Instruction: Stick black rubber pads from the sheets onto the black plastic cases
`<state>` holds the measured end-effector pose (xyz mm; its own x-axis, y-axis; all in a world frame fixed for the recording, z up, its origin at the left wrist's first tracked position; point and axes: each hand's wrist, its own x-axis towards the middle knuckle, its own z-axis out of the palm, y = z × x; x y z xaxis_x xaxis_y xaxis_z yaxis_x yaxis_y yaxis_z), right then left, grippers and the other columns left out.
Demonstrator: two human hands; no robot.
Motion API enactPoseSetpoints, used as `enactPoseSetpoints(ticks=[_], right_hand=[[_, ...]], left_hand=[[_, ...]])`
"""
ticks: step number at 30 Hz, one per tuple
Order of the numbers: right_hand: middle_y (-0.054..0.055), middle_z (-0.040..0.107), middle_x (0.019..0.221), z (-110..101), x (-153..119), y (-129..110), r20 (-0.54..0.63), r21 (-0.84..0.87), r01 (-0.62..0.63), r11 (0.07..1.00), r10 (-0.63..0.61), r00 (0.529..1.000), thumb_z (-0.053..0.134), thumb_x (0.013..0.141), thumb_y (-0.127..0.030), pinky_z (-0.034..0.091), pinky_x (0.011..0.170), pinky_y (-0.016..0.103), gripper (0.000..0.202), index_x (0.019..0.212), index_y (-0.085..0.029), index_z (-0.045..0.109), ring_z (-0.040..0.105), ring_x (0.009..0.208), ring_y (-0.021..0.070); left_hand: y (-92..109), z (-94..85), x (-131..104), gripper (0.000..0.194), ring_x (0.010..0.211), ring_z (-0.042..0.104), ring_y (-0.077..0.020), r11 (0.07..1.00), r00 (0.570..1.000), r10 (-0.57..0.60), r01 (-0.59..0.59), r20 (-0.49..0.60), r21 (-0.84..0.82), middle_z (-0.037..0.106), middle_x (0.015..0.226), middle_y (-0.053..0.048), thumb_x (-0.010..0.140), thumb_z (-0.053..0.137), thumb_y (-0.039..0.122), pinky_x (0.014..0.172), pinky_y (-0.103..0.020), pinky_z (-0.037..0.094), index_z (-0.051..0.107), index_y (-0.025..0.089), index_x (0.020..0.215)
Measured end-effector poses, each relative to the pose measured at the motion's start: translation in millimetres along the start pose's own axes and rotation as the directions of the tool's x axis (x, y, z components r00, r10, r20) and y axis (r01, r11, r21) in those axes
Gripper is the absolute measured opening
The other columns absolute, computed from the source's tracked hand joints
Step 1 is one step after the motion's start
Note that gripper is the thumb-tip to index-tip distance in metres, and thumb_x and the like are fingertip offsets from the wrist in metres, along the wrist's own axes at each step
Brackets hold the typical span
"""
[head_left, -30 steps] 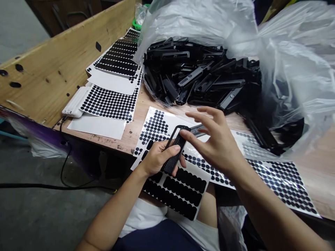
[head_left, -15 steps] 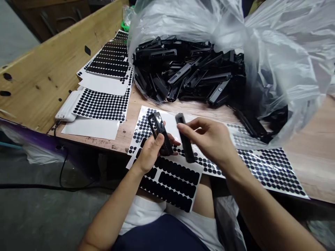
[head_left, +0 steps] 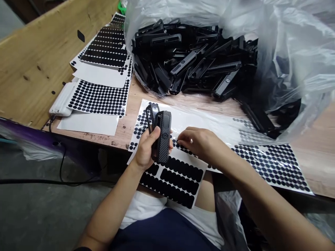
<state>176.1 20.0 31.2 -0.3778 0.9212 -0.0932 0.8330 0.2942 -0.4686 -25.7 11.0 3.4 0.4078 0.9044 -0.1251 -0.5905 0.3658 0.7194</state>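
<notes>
Black pieces (head_left: 164, 141), diagonally ribbed, sit clamped in the left hand (head_left: 144, 151); whether the right hand (head_left: 200, 142) grips anything is unclear.

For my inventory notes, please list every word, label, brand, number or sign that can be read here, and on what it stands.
No readable text that I can see.
White, rounded, oblong box: any marks are too small to read.
Black, oblong, textured piece in the left hand: small round detail, too small to identify.
</notes>
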Motion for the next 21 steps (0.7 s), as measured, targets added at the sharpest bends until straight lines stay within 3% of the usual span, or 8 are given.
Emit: enactPoseSetpoints(ticks=[3, 5, 8, 11, 14, 21], right_hand=[[0.005, 0.077, 0.079, -10.8, 5.4, -1.5, 0.082, 0.164, -0.056, 0.985, 0.043, 0.996, 0.068, 0.087, -0.024, 0.05, 0.064, 0.032, 0.011, 0.081, -0.021, 0.076, 0.068, 0.069, 0.0202], [0.005, 0.076, 0.076, -18.2, 5.4, -6.5, 0.075, 0.364, -0.124, 0.923, 0.104, 0.992, 0.073, 0.084, -0.034, 0.051, 0.063, 0.031, 0.015, 0.079, -0.021, 0.077, 0.067, 0.067, 0.0191], [0.003, 0.072, 0.075, -24.1, 2.1, -23.2, 0.072, 0.714, -0.193, 0.673, 0.204, 0.976, 0.083, 0.075, -0.049, 0.05, 0.058, 0.029, 0.03, 0.077, -0.021, 0.076, 0.061, 0.063, 0.0157], [0.002, 0.068, 0.067, -23.7, 1.5, -43.9, 0.161, 0.858, -0.249, 0.449, 0.226, 0.961, 0.091, 0.065, -0.052, 0.044, 0.052, 0.026, 0.037, 0.072, -0.02, 0.074, 0.057, 0.058, 0.0129], [0.002, 0.069, 0.065, -20.9, 4.9, -56.2, 0.192, 0.867, -0.273, 0.418, 0.226, 0.955, 0.093, 0.062, -0.05, 0.042, 0.052, 0.026, 0.037, 0.072, -0.019, 0.075, 0.059, 0.058, 0.0132], [0.002, 0.072, 0.068, -19.4, 8.1, -57.0, 0.148, 0.853, -0.232, 0.468, 0.21, 0.966, 0.093, 0.064, -0.051, 0.046, 0.054, 0.026, 0.036, 0.073, -0.019, 0.077, 0.061, 0.058, 0.0133]], left_hand=[[0.0, 0.6, -0.3, 0.053, 0.055, 0.061, -0.0136, 1.0, 1.0, 0.003, -0.003, -0.016, -0.013, 0.068, 0.066, -0.005, 0.088, 0.071, 0.064, 0.052, -0.023, 0.049, 0.066, 0.012, 0.097], [0.0, 0.6, -1.1, 0.052, 0.054, 0.061, -0.0132, 1.0, 1.0, 0.006, -0.006, -0.013, -0.013, 0.068, 0.065, -0.004, 0.088, 0.071, 0.064, 0.052, -0.023, 0.05, 0.066, 0.012, 0.097], [-0.9, 0.0, -2.4, 0.052, 0.055, 0.062, -0.0134, 1.0, 1.0, 0.001, -0.001, -0.014, 0.017, 0.068, 0.066, -0.004, 0.088, 0.071, 0.064, 0.051, -0.023, 0.05, 0.066, 0.013, 0.099], [-3.0, 0.0, -2.9, 0.051, 0.055, 0.064, -0.0146, 1.0, 0.999, 0.007, -0.005, -0.054, 0.029, 0.068, 0.068, -0.004, 0.086, 0.072, 0.064, 0.049, -0.023, 0.05, 0.065, 0.014, 0.095], [-4.4, 1.0, -2.6, 0.049, 0.055, 0.065, -0.0164, 1.0, 0.996, 0.015, -0.013, -0.09, 0.02, 0.066, 0.067, -0.002, 0.084, 0.075, 0.063, 0.048, -0.025, 0.05, 0.062, 0.016, 0.09], [-4.5, 1.8, -2.4, 0.048, 0.054, 0.065, -0.0156, 1.0, 0.997, 0.031, -0.03, -0.07, 0.008, 0.065, 0.065, -0.001, 0.085, 0.074, 0.061, 0.049, -0.024, 0.05, 0.062, 0.016, 0.091]])
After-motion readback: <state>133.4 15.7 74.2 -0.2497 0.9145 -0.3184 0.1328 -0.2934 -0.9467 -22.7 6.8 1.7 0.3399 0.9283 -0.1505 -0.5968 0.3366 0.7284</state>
